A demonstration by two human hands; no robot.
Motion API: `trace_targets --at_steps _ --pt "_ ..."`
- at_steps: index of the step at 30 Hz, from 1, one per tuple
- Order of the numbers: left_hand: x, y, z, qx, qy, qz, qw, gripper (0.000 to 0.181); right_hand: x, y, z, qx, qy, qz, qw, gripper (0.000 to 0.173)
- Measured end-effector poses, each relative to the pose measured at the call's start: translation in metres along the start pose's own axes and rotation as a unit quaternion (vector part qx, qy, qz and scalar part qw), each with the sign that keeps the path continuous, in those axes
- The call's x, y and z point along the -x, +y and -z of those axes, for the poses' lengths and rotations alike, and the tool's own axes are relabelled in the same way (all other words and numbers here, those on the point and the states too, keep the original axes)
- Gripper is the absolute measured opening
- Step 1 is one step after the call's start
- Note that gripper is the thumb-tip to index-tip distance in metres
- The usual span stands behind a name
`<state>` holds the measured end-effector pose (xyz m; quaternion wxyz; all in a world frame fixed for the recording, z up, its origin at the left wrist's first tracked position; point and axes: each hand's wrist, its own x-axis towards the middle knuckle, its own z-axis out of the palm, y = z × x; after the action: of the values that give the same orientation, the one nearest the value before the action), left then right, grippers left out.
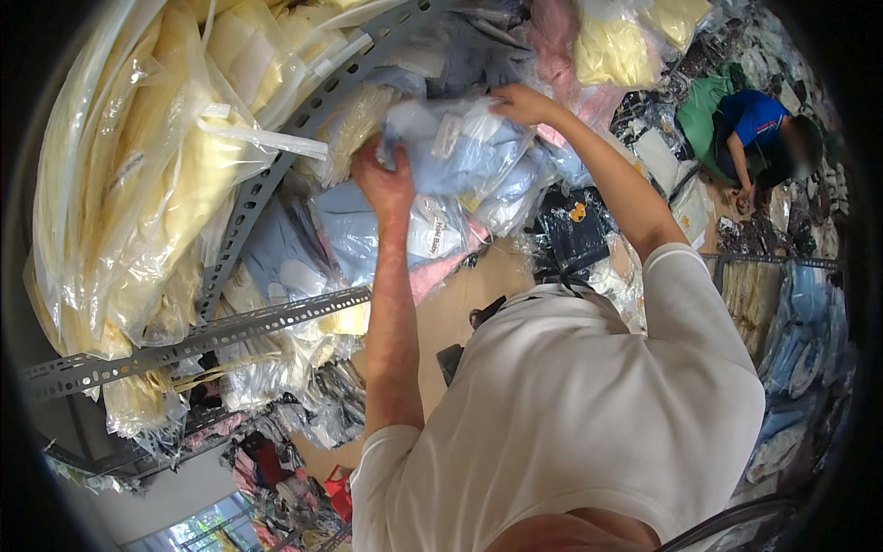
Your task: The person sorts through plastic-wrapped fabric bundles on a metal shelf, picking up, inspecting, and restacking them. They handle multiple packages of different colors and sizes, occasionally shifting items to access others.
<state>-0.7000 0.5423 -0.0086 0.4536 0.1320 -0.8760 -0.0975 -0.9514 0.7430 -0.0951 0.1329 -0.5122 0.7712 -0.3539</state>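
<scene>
A light blue garment in a clear plastic bag is held up over a heap of bagged clothes, partly blurred. My left hand grips its left edge, with the thumb in front and the fingers partly hidden. At the upper right edge of the same bag, my right hand pinches the plastic. A pale label shows through the film. Just below, another bagged blue garment bears a white printed patch. Pink bagged fabric pokes out under it.
A grey perforated metal shelf frame stands at left, piled with yellow bagged garments. Pink and yellow packets lie beyond my right hand. A person in blue crouches at right among packets. Stacked blue garments fill a right-hand shelf.
</scene>
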Motion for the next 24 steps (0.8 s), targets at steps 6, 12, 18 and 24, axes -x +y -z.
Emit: trace_targets --at_steps 6,12,18,24 --pt "0.107 -0.027 -0.016 0.221 -0.474 0.446 0.726 0.068 0.053 -0.056 -0.009 -0.15 0.021 -0.072 0.986 0.047" --pt "0.081 0.031 -0.005 0.481 -0.325 0.645 0.498 0.096 0.085 -0.034 -0.029 -0.19 -0.023 -0.155 0.969 0.042" --pt "0.082 0.022 -0.015 0.519 -0.303 0.61 0.516 0.065 0.091 -0.036 -0.044 -0.231 -0.036 -0.175 0.957 0.041" --pt "0.082 0.048 -0.024 0.447 -0.277 0.622 0.58 0.053 0.088 -0.063 -0.071 -0.359 0.012 -0.135 0.923 0.038"
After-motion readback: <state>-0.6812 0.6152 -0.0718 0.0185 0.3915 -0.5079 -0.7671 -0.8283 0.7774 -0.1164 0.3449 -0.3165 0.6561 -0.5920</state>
